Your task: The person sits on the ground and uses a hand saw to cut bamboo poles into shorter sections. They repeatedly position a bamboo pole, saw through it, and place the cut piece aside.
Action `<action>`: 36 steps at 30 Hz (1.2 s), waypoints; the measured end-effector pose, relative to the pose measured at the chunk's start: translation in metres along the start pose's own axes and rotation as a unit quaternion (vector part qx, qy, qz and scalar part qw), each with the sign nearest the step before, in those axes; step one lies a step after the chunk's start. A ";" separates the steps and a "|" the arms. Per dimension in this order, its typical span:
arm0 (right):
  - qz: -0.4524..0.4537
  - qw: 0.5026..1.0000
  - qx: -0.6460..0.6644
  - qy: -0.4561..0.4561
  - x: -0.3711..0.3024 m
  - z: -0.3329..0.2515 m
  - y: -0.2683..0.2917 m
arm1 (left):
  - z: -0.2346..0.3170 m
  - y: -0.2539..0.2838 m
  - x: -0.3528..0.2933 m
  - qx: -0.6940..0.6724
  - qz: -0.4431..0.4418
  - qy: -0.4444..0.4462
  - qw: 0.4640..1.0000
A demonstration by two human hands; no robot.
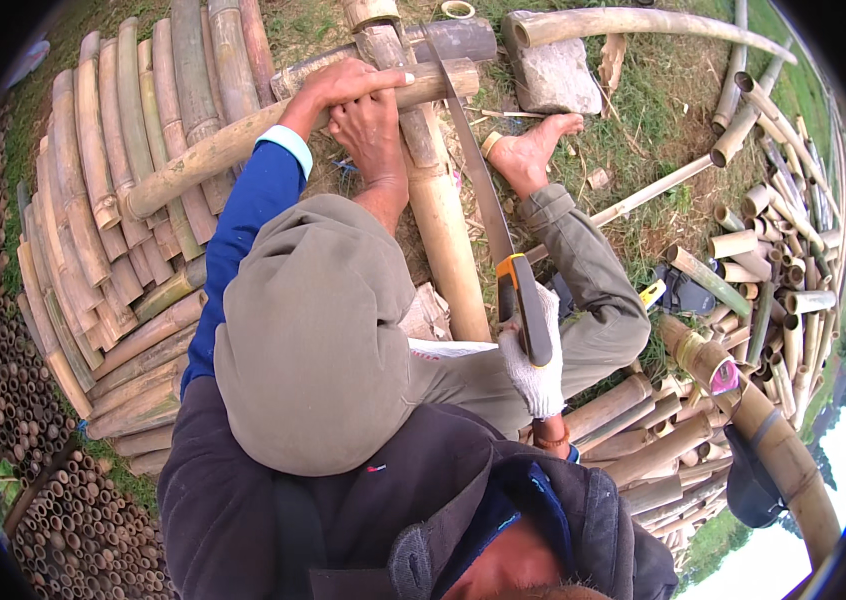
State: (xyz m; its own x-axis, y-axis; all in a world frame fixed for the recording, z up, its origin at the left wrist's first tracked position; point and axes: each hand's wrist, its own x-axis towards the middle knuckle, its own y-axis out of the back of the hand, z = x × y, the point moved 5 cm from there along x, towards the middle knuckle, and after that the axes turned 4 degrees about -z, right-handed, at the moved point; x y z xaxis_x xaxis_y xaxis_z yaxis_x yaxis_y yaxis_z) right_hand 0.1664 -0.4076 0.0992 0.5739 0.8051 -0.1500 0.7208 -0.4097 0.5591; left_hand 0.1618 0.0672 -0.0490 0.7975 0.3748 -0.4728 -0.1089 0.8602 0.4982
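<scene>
My left hand (348, 85), bare and in a blue sleeve, grips a long bamboo pole (213, 145) that lies across a thicker bamboo piece (448, 235). My right hand (535, 365) wears a white knit glove and holds the orange-and-black handle of a hand saw (521, 300). The saw's blade (473, 170) runs up to the pole's right end, just beside my left hand. One bare foot (373, 140) rests below the pole next to that hand, and the other foot (533, 150) stands on the grass to the right of the blade.
Split bamboo slats (113, 230) are stacked on the left, with bundles of thin bamboo tubes (13, 380) beyond them. Several short cut bamboo sections (763, 260) are piled on the right. A stone block (555, 72) sits at the top, and a curved thick bamboo (773, 440) lies lower right.
</scene>
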 end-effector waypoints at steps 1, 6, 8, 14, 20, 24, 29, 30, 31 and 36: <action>-0.010 0.999 0.026 -0.047 0.000 -0.002 0.003 | 0.003 -0.005 0.001 0.004 -0.002 0.001 1.000; 0.020 0.997 0.069 -0.009 0.143 0.015 -0.026 | 0.010 -0.012 0.007 -0.061 -0.015 -0.009 0.998; 0.037 0.996 0.080 0.011 0.147 0.024 -0.038 | 0.020 -0.012 -0.005 -0.079 -0.049 0.033 0.995; 0.050 0.998 0.019 -0.043 -0.022 -0.018 0.001 | 0.023 -0.030 0.040 0.058 -0.028 -0.052 0.997; -0.009 0.994 0.096 -0.046 0.171 0.038 -0.042 | 0.019 -0.011 0.012 -0.028 -0.030 -0.013 0.999; 0.046 0.995 0.093 0.003 0.113 0.018 -0.040 | 0.016 -0.015 -0.003 -0.077 -0.049 0.013 0.996; 0.020 0.999 0.031 -0.015 -0.024 0.001 -0.006 | -0.003 -0.003 0.002 -0.019 -0.031 0.015 0.999; 0.013 0.999 0.032 -0.013 -0.011 -0.004 -0.005 | 0.004 -0.006 -0.002 -0.078 -0.046 0.022 0.996; 0.006 0.999 0.036 0.003 0.021 0.002 -0.004 | 0.010 -0.004 0.002 -0.071 -0.042 0.018 0.996; 0.049 0.996 0.047 0.057 0.162 0.029 -0.039 | 0.029 -0.020 -0.020 -0.162 -0.089 0.112 0.976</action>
State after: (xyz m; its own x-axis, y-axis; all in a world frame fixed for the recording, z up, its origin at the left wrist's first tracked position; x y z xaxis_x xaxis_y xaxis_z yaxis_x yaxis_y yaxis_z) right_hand 0.2424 -0.2738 0.0295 0.5989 0.8008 -0.0017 0.7000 -0.5225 0.4868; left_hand 0.1651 0.0323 -0.0282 0.6755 0.2440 -0.6958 -0.1912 0.9693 0.1543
